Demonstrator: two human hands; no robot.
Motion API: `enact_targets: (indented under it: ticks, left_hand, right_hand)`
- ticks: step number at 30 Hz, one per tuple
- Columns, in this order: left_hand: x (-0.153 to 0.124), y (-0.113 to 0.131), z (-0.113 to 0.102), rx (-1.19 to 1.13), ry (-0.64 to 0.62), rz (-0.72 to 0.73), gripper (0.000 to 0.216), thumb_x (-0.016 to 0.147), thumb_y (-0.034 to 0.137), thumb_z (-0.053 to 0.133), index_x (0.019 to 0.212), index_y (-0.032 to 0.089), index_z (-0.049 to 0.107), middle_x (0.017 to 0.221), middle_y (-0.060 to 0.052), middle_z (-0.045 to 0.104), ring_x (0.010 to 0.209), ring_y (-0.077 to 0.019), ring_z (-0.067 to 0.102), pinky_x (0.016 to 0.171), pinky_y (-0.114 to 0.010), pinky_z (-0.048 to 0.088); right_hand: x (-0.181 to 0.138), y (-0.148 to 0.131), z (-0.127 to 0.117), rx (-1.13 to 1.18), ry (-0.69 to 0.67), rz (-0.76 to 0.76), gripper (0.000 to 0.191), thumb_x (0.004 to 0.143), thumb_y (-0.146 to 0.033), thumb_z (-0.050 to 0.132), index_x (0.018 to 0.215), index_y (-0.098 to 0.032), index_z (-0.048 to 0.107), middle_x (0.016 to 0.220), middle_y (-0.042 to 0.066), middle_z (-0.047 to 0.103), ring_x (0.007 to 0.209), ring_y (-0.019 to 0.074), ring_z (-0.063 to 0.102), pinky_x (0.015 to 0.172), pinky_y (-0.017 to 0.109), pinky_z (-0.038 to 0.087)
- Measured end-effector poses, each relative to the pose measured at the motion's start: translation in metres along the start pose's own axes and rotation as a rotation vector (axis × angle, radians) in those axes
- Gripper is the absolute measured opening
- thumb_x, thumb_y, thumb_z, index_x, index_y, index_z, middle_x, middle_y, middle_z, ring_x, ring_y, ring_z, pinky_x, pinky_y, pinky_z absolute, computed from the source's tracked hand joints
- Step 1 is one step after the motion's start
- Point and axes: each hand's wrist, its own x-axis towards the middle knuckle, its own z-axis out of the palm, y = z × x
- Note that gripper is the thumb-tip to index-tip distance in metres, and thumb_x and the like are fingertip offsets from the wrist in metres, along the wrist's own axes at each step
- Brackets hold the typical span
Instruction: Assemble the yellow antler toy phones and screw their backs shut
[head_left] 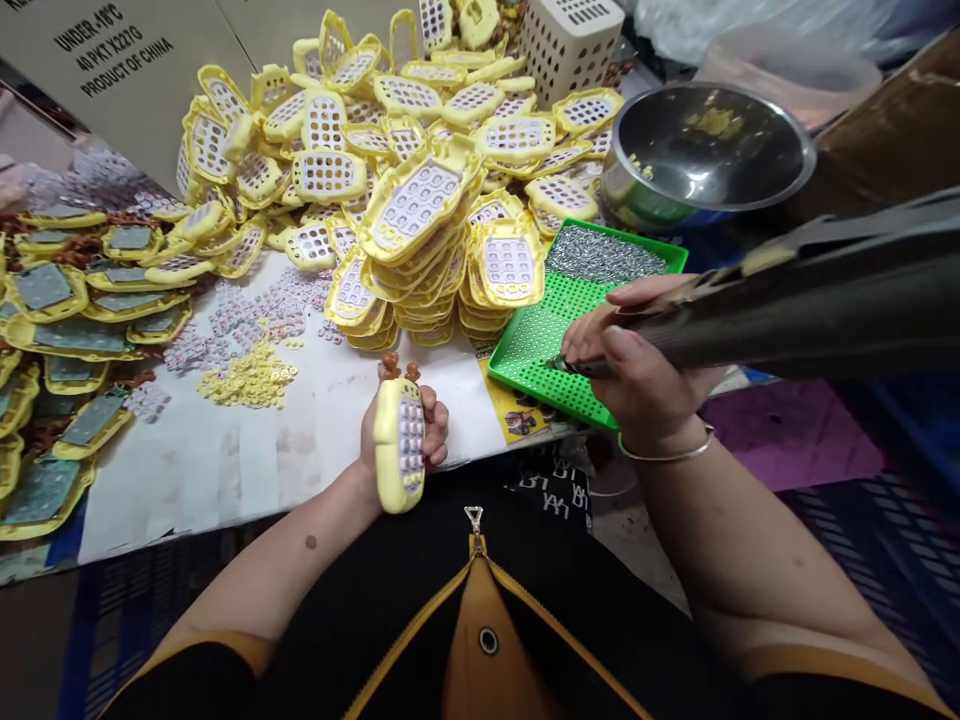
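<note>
The likeliest trouble I see is at the tip of the dark screwdriver (787, 300): it points down over the bare, perforated part of the green tray (525, 340), and a jerky wrist could scatter the silver screws (604, 255) heaped at the tray's far end. The tall stack of yellow shells (420, 200) leans close by, so a stray knock from my forearm or the tool might topple it onto the loose yellow buttons (244, 378). The yellow toy phone (397, 450) sits just past the near edge of the tabletop (322, 410), above my lap; if my grip slackened, it could drop there.

My left hand (435, 425) is closed around that phone from behind, fingers curled at its side, keypad outward and brown antlers up. My right hand (652, 395) is wrapped around the screwdriver; whether a screw sits on the tip, I cannot tell.
</note>
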Motion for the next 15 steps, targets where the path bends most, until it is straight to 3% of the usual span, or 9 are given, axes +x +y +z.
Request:
enact_targets:
  ticks: [3, 7, 12, 15]
  left_hand:
    - [-0.006, 0.001, 0.009, 0.052, 0.120, -0.052, 0.042, 0.070, 0.055, 0.073, 0.080, 0.016, 0.061, 0.074, -0.005, 0.071, 0.056, -0.0171, 0.065, 0.053, -0.030, 0.053]
    - [-0.010, -0.007, 0.020, 0.179, 0.141, -0.048, 0.035, 0.063, 0.022, 0.084, 0.092, 0.011, 0.068, 0.082, -0.008, 0.075, 0.073, -0.0190, 0.070, 0.073, -0.030, 0.056]
    - [-0.009, -0.016, 0.025, 0.350, 0.114, -0.063, 0.039, 0.060, 0.018, 0.084, 0.096, 0.010, 0.071, 0.088, -0.010, 0.076, 0.077, -0.0191, 0.068, 0.078, -0.031, 0.053]
    - [-0.009, -0.018, 0.025, 0.378, 0.087, -0.037, 0.041, 0.059, 0.017, 0.085, 0.097, 0.011, 0.070, 0.090, -0.009, 0.075, 0.079, -0.0186, 0.068, 0.079, -0.032, 0.052]
  right_hand:
    - [0.000, -0.017, 0.001, 0.017, 0.030, -0.072, 0.022, 0.081, -0.050, 0.065, 0.092, -0.033, 0.054, 0.058, -0.006, 0.043, 0.046, 0.0158, 0.049, 0.049, 0.034, 0.044]
    - [-0.005, -0.041, 0.008, 0.065, 0.019, -0.111, 0.020, 0.085, -0.052, 0.057, 0.089, -0.033, 0.051, 0.053, -0.007, 0.037, 0.042, 0.0160, 0.045, 0.047, 0.033, 0.042]
    - [-0.019, -0.054, 0.021, 0.251, -0.115, -0.113, 0.014, 0.086, -0.041, 0.058, 0.096, -0.032, 0.056, 0.053, -0.006, 0.043, 0.042, 0.0150, 0.046, 0.044, 0.032, 0.043]
    - [-0.025, -0.052, 0.025, 0.341, -0.219, -0.126, 0.020, 0.084, -0.032, 0.060, 0.104, -0.029, 0.059, 0.057, -0.005, 0.050, 0.045, 0.0145, 0.050, 0.046, 0.032, 0.047]
